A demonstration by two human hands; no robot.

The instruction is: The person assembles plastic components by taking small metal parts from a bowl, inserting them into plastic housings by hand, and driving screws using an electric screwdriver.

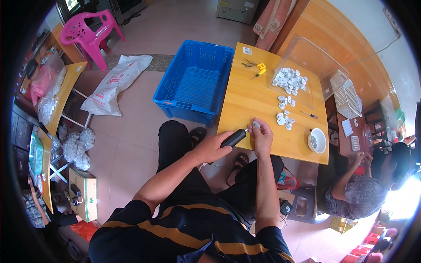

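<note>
In left hand (211,148), gripped: black driver (233,138); in right hand (262,136), pinched: pale part (256,125) — likely light, stiff; hold edges.

on the nearest bench (243,98) there are three groups of white round pieces (290,81), the largest too overlapped to count, one white bowl (322,142) and one clear bin (313,57). one black driver (234,138) and one small pale piece (256,125) are held. there are also one blue crate (193,109), one pink chair (90,37) and one white sack (115,83).
</note>
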